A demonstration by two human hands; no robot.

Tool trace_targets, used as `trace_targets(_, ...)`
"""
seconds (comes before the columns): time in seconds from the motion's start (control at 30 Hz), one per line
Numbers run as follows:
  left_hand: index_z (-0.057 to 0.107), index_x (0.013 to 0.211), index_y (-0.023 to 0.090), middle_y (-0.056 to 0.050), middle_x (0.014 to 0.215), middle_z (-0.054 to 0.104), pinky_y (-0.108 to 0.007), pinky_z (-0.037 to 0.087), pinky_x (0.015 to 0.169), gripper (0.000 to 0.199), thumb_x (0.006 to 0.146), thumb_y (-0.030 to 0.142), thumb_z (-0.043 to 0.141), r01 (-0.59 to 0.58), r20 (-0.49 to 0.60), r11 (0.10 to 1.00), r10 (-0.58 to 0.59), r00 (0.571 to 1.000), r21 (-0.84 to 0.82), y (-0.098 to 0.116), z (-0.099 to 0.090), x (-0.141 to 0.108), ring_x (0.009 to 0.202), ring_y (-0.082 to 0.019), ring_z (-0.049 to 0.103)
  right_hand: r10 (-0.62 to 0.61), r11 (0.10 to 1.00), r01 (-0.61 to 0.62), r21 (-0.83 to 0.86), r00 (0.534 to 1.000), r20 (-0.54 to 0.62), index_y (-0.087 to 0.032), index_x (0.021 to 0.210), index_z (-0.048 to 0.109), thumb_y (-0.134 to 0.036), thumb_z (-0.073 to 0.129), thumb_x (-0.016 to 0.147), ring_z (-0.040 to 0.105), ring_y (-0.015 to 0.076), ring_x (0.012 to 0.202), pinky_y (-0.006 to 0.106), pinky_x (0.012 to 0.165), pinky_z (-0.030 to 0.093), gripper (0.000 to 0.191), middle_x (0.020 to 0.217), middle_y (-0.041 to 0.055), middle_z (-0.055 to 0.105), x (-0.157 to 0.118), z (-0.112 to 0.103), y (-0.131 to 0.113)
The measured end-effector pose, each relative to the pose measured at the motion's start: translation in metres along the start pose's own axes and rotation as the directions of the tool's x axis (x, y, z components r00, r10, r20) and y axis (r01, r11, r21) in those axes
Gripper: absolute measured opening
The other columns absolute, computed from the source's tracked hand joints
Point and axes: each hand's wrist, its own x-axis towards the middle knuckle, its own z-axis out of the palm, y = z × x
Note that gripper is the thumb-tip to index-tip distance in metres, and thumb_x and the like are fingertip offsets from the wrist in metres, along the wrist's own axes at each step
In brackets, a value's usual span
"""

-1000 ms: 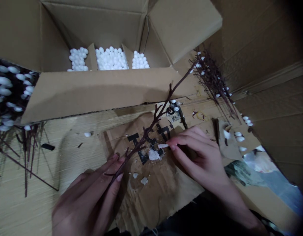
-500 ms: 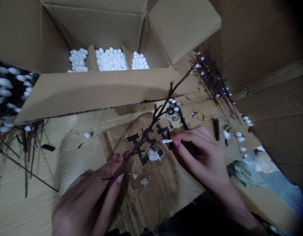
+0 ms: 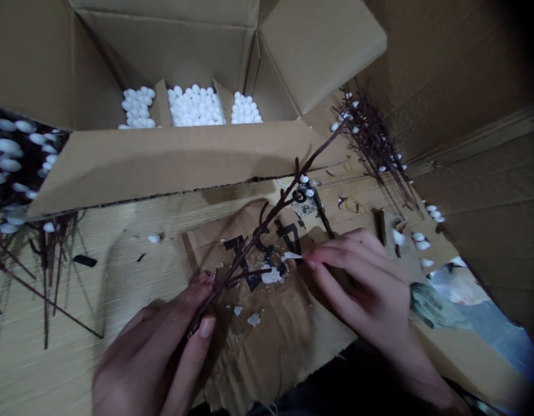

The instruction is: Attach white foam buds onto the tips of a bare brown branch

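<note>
My left hand (image 3: 163, 352) is closed round the lower end of a dark brown twig (image 3: 271, 215), which slants up and away to the right. Between the thumb and fingertips of my right hand (image 3: 357, 277) is a thin white strip (image 3: 291, 255), its tip free of the twig and over the cardboard piece. Beneath both hands lies that brown cardboard piece (image 3: 284, 341) with black printed marks. A whitish, translucent lump (image 3: 272, 274) and small flakes (image 3: 253, 319) sit on it.
Behind stands an open carton (image 3: 197, 156) holding many white balls (image 3: 195, 105). Bundled twigs with white balls lie at right (image 3: 370, 127) and left (image 3: 45, 260). A glue-stained patch, a dark stick (image 3: 322, 211) and a yellow rubber band (image 3: 355, 204) are near my right hand.
The twig has turned in my left hand, so a side shoot now points right over the whitish lump. My right hand has shifted slightly down and right with the white strip.
</note>
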Motion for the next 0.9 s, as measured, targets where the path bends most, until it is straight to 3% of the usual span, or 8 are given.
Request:
trace_targets(0.1, 0.066, 0.103, 0.019, -0.001, 0.099, 0.074, -0.018, 0.056, 0.066, 0.026, 0.091, 0.031, 0.047, 0.022, -0.020, 0.999, -0.022, 1.000, -0.026, -0.0015, 0.0005, -0.0038, 0.084, -0.013, 0.071, -0.017, 1.000, 0.017, 0.005, 1.000, -0.020, -0.021, 0.090, 0.061, -0.001, 0.060, 0.077, 0.056, 0.0165, 0.067, 0.034, 0.062, 0.042, 0.024, 0.077, 0.0025, 0.068, -0.0001, -0.0018, -0.0019)
trace_targets(0.27, 0.065, 0.106, 0.020, 0.000, 0.104, 0.073, -0.021, 0.056, 0.069, 0.026, 0.091, 0.028, 0.047, 0.019, -0.010, 0.999, -0.019, 1.000, -0.046, -0.0016, 0.0020, -0.0056, 0.089, -0.014, 0.071, -0.031, 0.999, 0.027, 0.039, 0.993, 0.114, -0.022, 0.090, 0.061, -0.003, 0.058, 0.078, 0.054, 0.0176, 0.068, 0.034, 0.061, 0.043, 0.022, 0.078, 0.0022, 0.068, -0.0010, -0.0009, -0.0056)
trace_targets(0.53, 0.066, 0.108, 0.023, 0.000, 0.105, 0.073, -0.024, 0.058, 0.068, 0.025, 0.089, 0.028, 0.050, 0.069, -0.014, 0.995, -0.070, 0.997, -0.079, -0.0033, 0.0022, -0.0076, 0.089, -0.017, 0.071, 0.035, 0.999, -0.037, -0.030, 0.997, -0.066, -0.021, 0.089, 0.061, -0.001, 0.061, 0.076, 0.056, 0.0183, 0.069, 0.036, 0.063, 0.042, 0.024, 0.076, 0.0032, 0.068, -0.0040, 0.0011, 0.0022)
trace_targets(0.77, 0.066, 0.109, 0.021, -0.001, 0.107, 0.072, -0.022, 0.057, 0.072, 0.027, 0.091, 0.030, 0.047, 0.052, 0.026, 0.997, -0.050, 0.998, -0.054, -0.0052, 0.0030, -0.0105, 0.093, -0.017, 0.070, -0.025, 0.995, 0.016, 0.097, 0.996, 0.090, -0.023, 0.091, 0.060, -0.002, 0.059, 0.077, 0.056, 0.0175, 0.068, 0.035, 0.063, 0.043, 0.025, 0.078, 0.0015, 0.068, -0.0040, 0.0025, -0.0062)
trace_targets(0.9, 0.066, 0.107, 0.021, -0.001, 0.107, 0.072, -0.022, 0.057, 0.071, 0.025, 0.089, 0.029, 0.049, 0.048, -0.009, 0.996, -0.049, 0.999, -0.070, -0.0040, 0.0023, -0.0094, 0.092, -0.016, 0.070, -0.004, 1.000, 0.004, 0.000, 1.000, 0.016, -0.021, 0.090, 0.060, -0.001, 0.059, 0.076, 0.056, 0.0180, 0.068, 0.035, 0.063, 0.042, 0.024, 0.078, 0.0029, 0.068, -0.0042, 0.0051, -0.0043)
